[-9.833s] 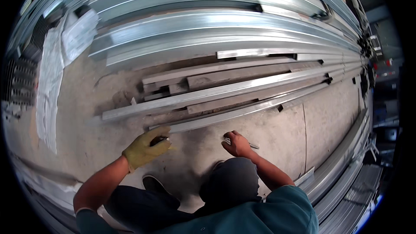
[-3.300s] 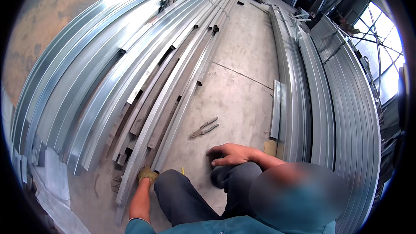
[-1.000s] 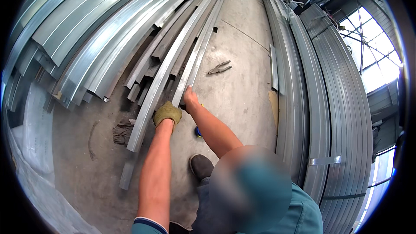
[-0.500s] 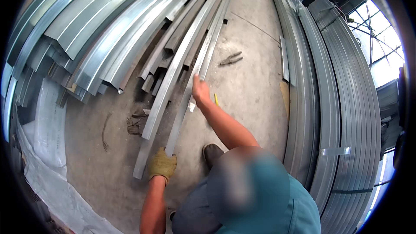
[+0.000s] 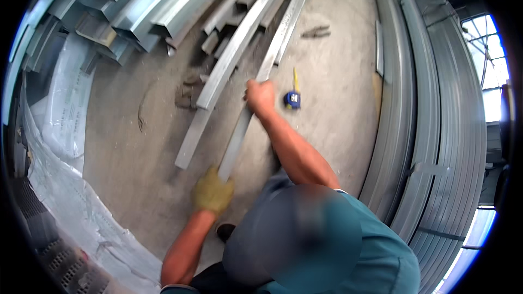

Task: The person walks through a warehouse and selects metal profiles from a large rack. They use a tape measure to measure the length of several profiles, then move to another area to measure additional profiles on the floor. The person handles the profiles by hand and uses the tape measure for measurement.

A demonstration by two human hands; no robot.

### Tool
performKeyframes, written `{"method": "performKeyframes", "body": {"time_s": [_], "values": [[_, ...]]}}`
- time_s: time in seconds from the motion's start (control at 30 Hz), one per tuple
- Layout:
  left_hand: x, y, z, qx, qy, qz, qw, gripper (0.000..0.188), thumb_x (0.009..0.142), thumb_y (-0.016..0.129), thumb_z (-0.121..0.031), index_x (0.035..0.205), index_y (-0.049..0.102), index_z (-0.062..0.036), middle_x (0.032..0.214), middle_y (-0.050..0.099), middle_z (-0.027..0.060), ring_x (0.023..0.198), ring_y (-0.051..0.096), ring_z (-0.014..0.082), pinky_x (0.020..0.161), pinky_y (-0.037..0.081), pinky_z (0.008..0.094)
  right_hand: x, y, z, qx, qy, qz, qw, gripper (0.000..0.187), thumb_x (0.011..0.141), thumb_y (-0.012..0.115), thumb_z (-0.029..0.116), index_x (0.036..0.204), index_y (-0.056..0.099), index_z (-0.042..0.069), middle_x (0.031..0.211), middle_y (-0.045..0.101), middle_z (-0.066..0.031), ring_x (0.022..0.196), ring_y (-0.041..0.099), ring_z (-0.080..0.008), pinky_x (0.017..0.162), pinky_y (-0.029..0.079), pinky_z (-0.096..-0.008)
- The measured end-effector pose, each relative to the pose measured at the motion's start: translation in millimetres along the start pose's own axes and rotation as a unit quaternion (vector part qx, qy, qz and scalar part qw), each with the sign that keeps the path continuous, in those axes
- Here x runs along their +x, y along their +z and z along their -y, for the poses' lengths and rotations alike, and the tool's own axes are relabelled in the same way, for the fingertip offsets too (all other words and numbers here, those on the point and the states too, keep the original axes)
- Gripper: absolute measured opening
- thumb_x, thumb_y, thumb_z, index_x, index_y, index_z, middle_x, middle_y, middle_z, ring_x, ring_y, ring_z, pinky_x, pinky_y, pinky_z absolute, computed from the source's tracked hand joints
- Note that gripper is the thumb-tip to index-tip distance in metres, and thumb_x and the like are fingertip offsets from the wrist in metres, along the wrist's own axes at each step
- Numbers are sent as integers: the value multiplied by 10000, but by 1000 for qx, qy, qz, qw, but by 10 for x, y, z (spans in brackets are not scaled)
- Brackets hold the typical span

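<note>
A long, narrow galvanized metal profile slants up from the floor toward me. My left hand, in a yellowish work glove, is closed around its near end. Farther up the same length, my bare right hand wraps its fingers over the metal. Just left of it lies another narrow profile, with a second piece reaching out from under its near end. On the concrete to the right of my right hand rests a blue tape measure with some yellow blade out.
Pliers lie on the floor beyond the tape measure. Wide metal channels are stacked at the far left, and long bundled profiles run along the right. Plastic sheeting covers the left side. A bent wire lies on the floor.
My right hand has gone from resting along the profile to gripping around it. The held profile's near end has lifted and shifted. The tape measure's body has come out from behind my forearm.
</note>
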State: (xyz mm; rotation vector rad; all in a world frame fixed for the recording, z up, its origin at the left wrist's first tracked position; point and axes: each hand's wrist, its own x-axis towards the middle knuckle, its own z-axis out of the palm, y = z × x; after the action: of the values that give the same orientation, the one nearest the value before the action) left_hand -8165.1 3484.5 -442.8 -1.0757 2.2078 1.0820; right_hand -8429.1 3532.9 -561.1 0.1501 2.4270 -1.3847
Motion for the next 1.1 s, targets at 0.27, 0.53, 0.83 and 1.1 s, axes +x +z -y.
{"method": "performKeyframes", "body": {"time_s": [0.27,0.53,0.83,1.1], "values": [[-34,-469,564,73,44,97,992,726,807,674,-340,1426,431,-50,1325,572,240,1199,568,399,1025,443,486,-1007,301,-175,19,63,137,988,521,892,706,309,1062,467,-122,825,662,-180,684,667,-251,617,549,-397],[2128,-389,-2071,-14,104,60,993,811,807,669,-372,1458,366,6,1355,573,234,1250,570,367,1052,454,424,-1122,-197,105,65,127,377,915,500,916,692,298,1307,514,41,1241,588,-95,1087,560,-192,851,517,-370],[2527,-181,-2298,-51,101,-23,993,339,845,621,-200,1148,720,-85,1211,670,204,1147,647,346,920,541,437,-915,-297,-266,290,220,468,805,276,941,711,229,1126,621,43,981,630,-59,872,580,-135,749,510,-327],[1456,-122,-1312,-63,102,3,993,371,875,598,-232,1178,660,-27,1185,667,225,1113,647,378,937,524,461,-1914,-408,-384,-3,21,583,812,358,934,700,264,1190,628,25,1110,665,-83,962,627,-167,851,517,-353]]}}
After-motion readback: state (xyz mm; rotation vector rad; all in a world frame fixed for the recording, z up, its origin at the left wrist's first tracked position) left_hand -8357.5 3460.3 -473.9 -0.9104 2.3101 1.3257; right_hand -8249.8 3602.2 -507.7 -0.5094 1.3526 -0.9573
